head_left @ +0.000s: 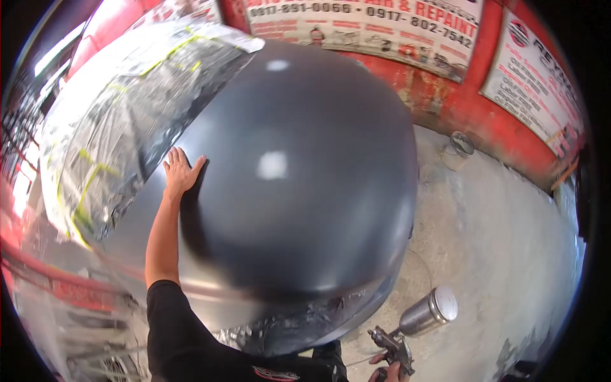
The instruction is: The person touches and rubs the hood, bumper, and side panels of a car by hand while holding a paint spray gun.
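Lower right: the right hand [394,370] gripped a silver metal spray gun [391,344], cup [425,315] slanting up-right. The curved dark-grey glossy panel [305,204] lay up-left, mid-frame — nearer the left hand [181,173], spread, empty.

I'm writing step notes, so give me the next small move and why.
Probably lift the left hand clear of the dark panel before spraying: it is on or just over the surface, while the right hand holds the spray gun off to the side.
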Tool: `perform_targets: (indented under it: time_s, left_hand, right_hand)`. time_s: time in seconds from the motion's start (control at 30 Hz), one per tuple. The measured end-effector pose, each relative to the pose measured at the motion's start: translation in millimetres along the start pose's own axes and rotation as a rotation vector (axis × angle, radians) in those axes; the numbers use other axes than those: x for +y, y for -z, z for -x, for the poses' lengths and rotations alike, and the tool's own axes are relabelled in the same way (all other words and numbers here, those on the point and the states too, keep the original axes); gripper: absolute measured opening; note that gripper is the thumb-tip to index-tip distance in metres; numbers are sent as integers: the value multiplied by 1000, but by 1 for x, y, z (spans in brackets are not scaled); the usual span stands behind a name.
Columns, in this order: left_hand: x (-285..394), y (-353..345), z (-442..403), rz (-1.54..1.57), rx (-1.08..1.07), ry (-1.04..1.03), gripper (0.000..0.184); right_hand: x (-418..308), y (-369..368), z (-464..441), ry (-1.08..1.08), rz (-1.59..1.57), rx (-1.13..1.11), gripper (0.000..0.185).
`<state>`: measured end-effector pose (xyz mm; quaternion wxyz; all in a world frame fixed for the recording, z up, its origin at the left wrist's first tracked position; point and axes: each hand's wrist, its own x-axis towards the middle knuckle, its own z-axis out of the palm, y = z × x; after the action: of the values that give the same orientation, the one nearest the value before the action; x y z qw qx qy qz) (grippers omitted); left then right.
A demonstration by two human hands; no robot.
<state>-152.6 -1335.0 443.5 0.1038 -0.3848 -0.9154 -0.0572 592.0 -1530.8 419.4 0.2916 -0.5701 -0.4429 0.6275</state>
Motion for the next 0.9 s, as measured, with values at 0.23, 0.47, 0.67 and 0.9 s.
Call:
perform_targets:
  time_s: [0.23,0.47,0.67,0.9]
  left_hand:
    - [231,-51,-105,118,228,-411,98]
    - [553,-50,66,56,-86,-1148,103]
    - [564,-76,235,-226,-341,-1681,96]
    - [358,-21,402,724,-937,-1867,49]
  right_hand:
    - [31,10,2,-145,-125,181,59]
    - [28,19,1,-108,-149,268,56]
    - [23,19,5,-48,-171,318,54]
    - [63,35,7,90,-174,317,55]
